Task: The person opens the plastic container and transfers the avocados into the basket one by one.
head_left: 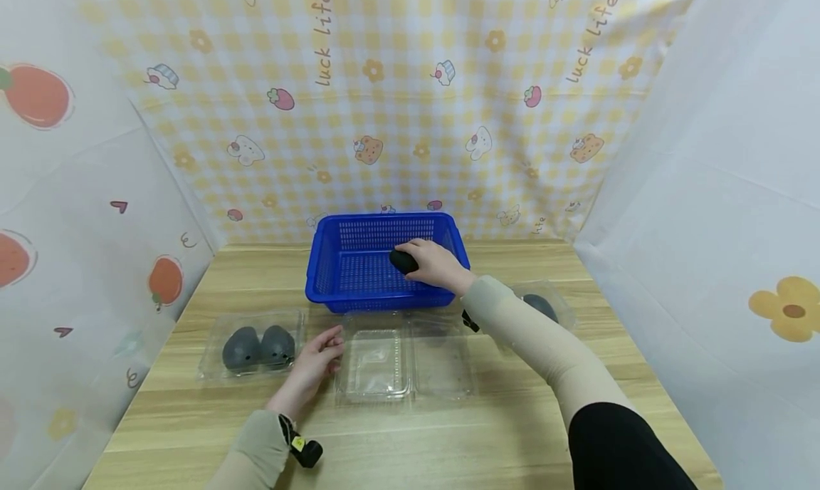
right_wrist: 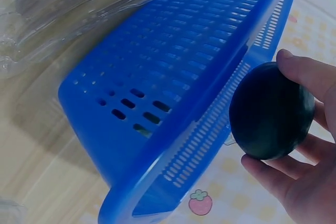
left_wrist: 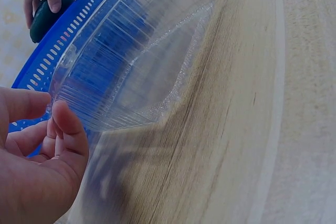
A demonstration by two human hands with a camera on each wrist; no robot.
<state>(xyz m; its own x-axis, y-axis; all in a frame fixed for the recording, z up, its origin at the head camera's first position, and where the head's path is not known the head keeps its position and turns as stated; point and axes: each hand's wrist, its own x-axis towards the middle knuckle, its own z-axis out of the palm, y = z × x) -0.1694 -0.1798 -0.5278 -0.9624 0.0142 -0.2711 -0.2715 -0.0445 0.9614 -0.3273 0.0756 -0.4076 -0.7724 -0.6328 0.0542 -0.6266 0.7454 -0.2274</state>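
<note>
a: right hand [head_left: 435, 264]?
b: over the blue basket [head_left: 333, 262], fingers curled round a dark avocado [head_left: 403, 261], held above the basket floor.

a: left hand [head_left: 314, 362]?
b: flat on the wooden table [head_left: 487, 433], fingers loose and spread, holding nothing, just beside the open clear box [head_left: 403, 362], fingertips near its left edge.

a: elsewhere?
b: left, a closed clear pack [head_left: 251, 345] with two dark avocados inside. right, behind the forearm, another clear box [head_left: 544, 306] with one dark avocado, partly hidden.
</note>
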